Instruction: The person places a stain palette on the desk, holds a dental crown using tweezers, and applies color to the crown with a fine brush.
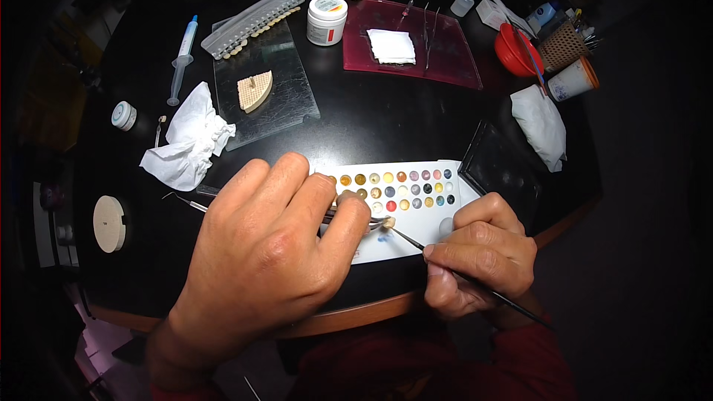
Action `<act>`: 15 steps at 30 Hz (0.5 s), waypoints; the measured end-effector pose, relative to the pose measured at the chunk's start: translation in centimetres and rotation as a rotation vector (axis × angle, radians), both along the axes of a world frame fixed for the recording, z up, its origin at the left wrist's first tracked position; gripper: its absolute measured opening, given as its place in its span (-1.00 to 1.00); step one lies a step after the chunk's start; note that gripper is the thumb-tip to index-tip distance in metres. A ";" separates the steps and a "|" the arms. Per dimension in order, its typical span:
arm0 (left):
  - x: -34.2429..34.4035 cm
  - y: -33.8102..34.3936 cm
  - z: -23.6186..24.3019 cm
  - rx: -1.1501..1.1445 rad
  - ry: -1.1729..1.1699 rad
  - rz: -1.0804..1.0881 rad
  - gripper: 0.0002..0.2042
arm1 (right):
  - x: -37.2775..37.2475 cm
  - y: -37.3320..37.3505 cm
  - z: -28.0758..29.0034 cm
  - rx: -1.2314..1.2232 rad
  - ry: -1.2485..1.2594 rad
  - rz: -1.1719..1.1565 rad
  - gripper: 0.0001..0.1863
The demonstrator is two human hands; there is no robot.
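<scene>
My left hand (278, 234) is closed round a slim metal tool that looks like tweezers (375, 224), mostly hidden behind the fingers. At its tip sits a small tooth-coloured dental crown (390, 221). Pinched in my right hand (483, 256) is a fine dark-handled brush (475, 282), its tip at the crown, touching or nearly so. Both hands work above a white palette (438, 217) with rows of small round wells in yellow, brown, red, grey and blue shades. A blue smear marks the palette just below the crown.
Crumpled white tissue (189, 137) and a thin metal instrument (186, 202) lie left. A glass slab (286, 96) carries a beige honeycomb tray (255, 92) and shade guide (252, 24). Behind stand a white jar (327, 21) and maroon slab (445, 48). A black box (501, 167) sits right.
</scene>
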State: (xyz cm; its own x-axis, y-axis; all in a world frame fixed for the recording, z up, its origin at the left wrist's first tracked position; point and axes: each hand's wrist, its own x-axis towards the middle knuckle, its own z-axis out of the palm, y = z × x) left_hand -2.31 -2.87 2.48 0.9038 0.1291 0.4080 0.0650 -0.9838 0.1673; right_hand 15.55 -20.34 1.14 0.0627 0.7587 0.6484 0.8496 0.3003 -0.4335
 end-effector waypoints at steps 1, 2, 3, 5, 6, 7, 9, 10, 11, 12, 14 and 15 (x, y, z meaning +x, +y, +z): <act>0.0 0.0 0.0 0.001 -0.001 0.000 -0.82 | 0.1 -0.1 0.0 0.001 0.000 -0.004 -0.75; 0.0 0.0 0.0 -0.002 0.005 0.001 -0.82 | 0.1 -0.1 0.0 0.002 0.001 -0.007 -0.75; 0.0 0.0 0.1 -0.005 0.010 0.001 -0.83 | 0.2 -0.3 0.1 0.003 0.000 -0.007 -0.75; 0.0 0.0 0.0 -0.005 0.012 0.002 -0.83 | 0.2 -0.4 0.0 -0.006 0.004 -0.018 -0.76; 0.0 0.0 0.0 -0.006 0.014 0.002 -0.83 | 0.2 -0.3 0.0 -0.005 0.005 -0.018 -0.76; 0.0 0.1 0.0 -0.007 0.014 0.001 -0.83 | 0.1 -0.1 0.0 0.002 -0.002 -0.015 -0.76; 0.0 0.1 0.0 -0.002 0.015 -0.001 -0.83 | 0.1 0.0 0.0 0.009 -0.007 -0.012 -0.76; 0.0 0.1 0.0 -0.001 0.015 -0.001 -0.83 | 0.1 0.0 0.1 -0.004 -0.015 -0.012 -0.75; 0.0 0.0 0.1 -0.002 0.013 0.000 -0.83 | 0.1 -0.1 0.1 -0.017 -0.023 -0.012 -0.75; 0.0 0.0 0.1 -0.003 0.012 0.001 -0.83 | 0.1 -0.1 0.1 -0.016 -0.023 -0.012 -0.75; 0.0 0.0 0.0 -0.004 0.008 0.000 -0.83 | 0.1 -0.2 0.0 -0.021 -0.012 -0.004 -0.74; 0.0 0.0 0.0 -0.004 0.005 -0.001 -0.82 | 0.1 -0.3 0.0 -0.021 -0.012 -0.003 -0.74</act>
